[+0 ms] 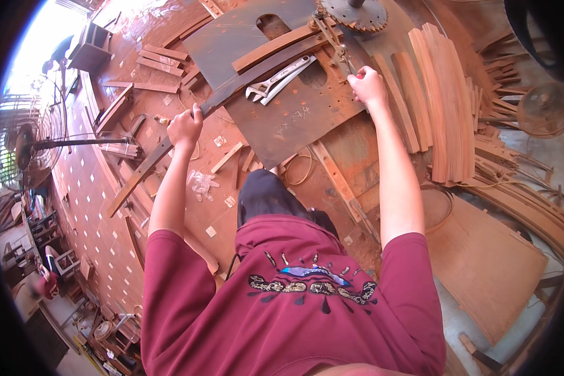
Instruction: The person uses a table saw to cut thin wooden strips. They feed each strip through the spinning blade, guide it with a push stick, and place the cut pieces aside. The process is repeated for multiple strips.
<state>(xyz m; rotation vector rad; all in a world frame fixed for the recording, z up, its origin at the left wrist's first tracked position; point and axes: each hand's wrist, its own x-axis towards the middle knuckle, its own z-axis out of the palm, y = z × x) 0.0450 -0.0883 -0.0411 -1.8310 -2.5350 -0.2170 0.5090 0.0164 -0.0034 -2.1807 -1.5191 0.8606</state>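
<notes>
My left hand (186, 127) is closed round a long, dark, curved wooden strip (141, 172). The strip runs from the lower left, through my fist, onto a dark metal machine table (269, 131). A lighter curved wood piece (272, 49) lies along its far side. At the table's right edge, my right hand (368, 89) is closed on a small red handle (359, 76), mostly covered by my fingers. Right beside that hand stands a jointed metal clamp (329, 34), reaching over the ends of the wood. An adjustable wrench (279, 80) rests on the table between my hands.
A toothed circular saw blade (357, 14) is at the table's far right corner. Curved boards (445, 106) are stacked on the right, near a large flat panel (482, 263). Wood offcuts (163, 59) litter the tiled floor, and a fan (28, 144) stands at left.
</notes>
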